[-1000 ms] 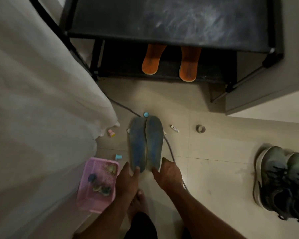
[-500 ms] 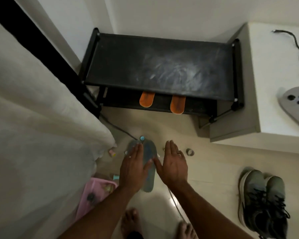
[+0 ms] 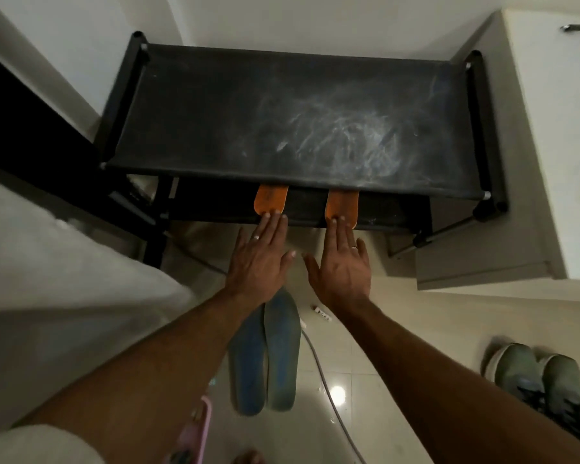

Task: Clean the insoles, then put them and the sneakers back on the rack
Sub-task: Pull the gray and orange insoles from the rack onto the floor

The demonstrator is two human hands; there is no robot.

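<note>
Landmark: the black rack [image 3: 292,118], which stands against the wall. Left of the rack, white fabric [image 3: 64,279] fills the frame edge. A pink basket [image 3: 195,433] lies on the floor in front of the rack, lower left. The left hand [image 3: 260,259] is flat, fingers straight and together, fingertips touching the left orange insole [image 3: 271,202] on the rack's lower shelf. Two blue insoles [image 3: 265,356] lie side by side on the floor in front of the rack, between the forearms. The right hand [image 3: 342,266] is likewise flat, fingertips on the right orange insole [image 3: 342,204]. A grey cable [image 3: 318,366] runs along the floor beside the blue insoles. The grey-green sneakers [image 3: 539,380] stand on the floor, right of the rack's front. A pale cabinet [image 3: 529,162] adjoins the rack's right side.
</note>
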